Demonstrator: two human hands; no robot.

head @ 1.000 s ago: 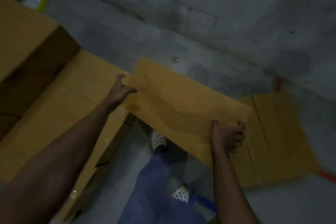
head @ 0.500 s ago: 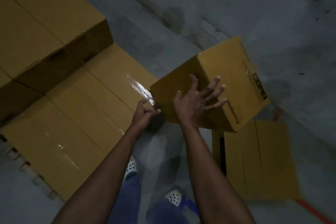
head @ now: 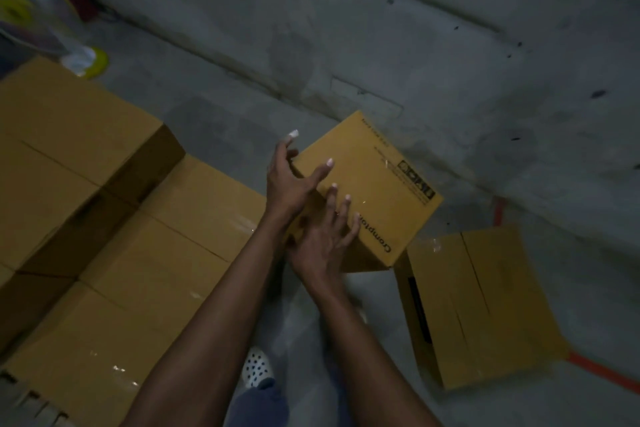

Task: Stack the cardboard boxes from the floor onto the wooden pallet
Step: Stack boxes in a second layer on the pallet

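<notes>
Now I see both hands on one box (head: 374, 184), which is lifted and tilted, with one corner pointing to the wall (head: 415, 10). My left hand (head: 289, 180) lies on its left upper edge with fingers spread wide, the thumb raised above the edge. My right hand (head: 323, 239) presses flat on the near dark face, fingers open and stretched up onto the printed top face. Neither hand is clenched; both support the box with open palms. I read printed letters "Crompto" on the box beside the right fingers, and a black label near its far right corner. To the left, the stack (head: 145, 253) of boxes stands in two levels: the higher boxes (head: 69, 149) at far left, the lower ones just beside the held box. Under the stack, at the bottom left, I can see slats of the pallet (head: 31, 402), but they are blurred. To the right, another box (head: 485, 305) lies on the grey floor (head: 207, 114), near an orange line (head: 602, 373). Below my arms a white shoe (head: 258, 369) with dark holes is visible.
</notes>
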